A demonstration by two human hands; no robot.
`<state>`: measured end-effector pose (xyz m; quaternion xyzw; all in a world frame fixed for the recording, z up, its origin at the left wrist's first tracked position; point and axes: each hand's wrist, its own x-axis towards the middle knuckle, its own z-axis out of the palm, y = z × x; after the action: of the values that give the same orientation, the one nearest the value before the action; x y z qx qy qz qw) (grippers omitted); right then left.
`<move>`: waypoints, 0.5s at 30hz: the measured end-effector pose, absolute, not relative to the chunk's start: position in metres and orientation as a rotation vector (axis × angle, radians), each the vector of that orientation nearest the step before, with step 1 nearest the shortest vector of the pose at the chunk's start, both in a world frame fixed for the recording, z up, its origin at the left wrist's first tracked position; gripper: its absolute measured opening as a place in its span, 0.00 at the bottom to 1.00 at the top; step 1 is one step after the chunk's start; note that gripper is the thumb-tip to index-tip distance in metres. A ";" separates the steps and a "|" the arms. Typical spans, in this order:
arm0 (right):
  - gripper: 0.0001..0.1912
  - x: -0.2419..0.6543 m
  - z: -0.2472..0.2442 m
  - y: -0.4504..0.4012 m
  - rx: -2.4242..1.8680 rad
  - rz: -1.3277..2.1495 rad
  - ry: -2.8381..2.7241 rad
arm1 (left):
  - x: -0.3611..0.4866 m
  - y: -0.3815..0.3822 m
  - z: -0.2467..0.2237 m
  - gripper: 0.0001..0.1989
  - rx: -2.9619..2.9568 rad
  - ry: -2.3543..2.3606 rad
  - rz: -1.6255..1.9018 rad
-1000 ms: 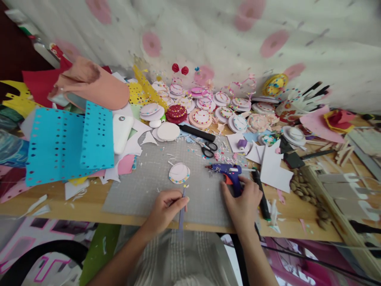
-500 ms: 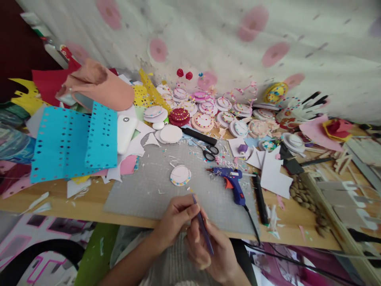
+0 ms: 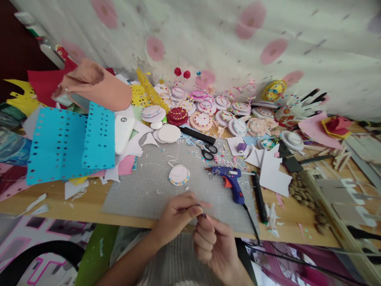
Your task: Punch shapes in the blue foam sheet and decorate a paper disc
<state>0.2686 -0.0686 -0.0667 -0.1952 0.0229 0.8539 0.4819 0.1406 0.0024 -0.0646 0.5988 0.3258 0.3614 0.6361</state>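
A slim dark-purple strip (image 3: 203, 213) is pinched between my hands above the front edge of the cutting mat (image 3: 143, 198). Only a short length of it shows; fingers hide the rest, so its exact kind is unclear. My left hand (image 3: 180, 212) grips one end between thumb and fingers, the fingertips blurred. My right hand (image 3: 212, 242) is closed around the other end, fingers curled. Just beyond them on the mat lies a small white foam hat (image 3: 179, 174) trimmed with coloured dots. A blue glue gun (image 3: 230, 176) rests on its side to the right.
Black-handled scissors (image 3: 210, 151) and a black stick-shaped tool (image 3: 198, 136) lie behind the mat's middle. Several decorated little hats (image 3: 202, 120) crowd the back. Blue dotted foam sheets (image 3: 59, 143) pile up at left. A black marker-like stick (image 3: 260, 198) and white scraps (image 3: 274, 174) are at right.
The purple strip showed nearly its full length half a second ago; now my hands cover most of it. My right hand has curled closed and shifted slightly right.
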 end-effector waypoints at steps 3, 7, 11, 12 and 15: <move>0.21 0.283 -0.066 -0.059 -0.756 1.877 -0.111 | 0.130 0.007 -0.067 0.15 1.619 0.863 0.930; 0.20 0.303 -0.076 -0.047 -1.255 1.460 -0.534 | 0.112 0.019 -0.076 0.10 2.084 1.047 1.125; 0.21 0.309 -0.084 -0.040 -1.577 1.213 -0.882 | 0.105 0.032 -0.086 0.19 2.413 1.072 0.908; 0.22 0.308 -0.084 -0.038 -1.612 1.187 -0.943 | 0.105 0.035 -0.087 0.22 2.454 1.044 0.808; 0.21 0.304 -0.083 -0.033 -1.674 1.121 -1.054 | 0.103 0.044 -0.088 0.25 2.520 0.915 0.575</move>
<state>0.3041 -0.0332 -0.0827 -0.6680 -0.4207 0.4474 0.4203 0.1032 0.0440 -0.0881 0.9008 0.3271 0.2056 0.1983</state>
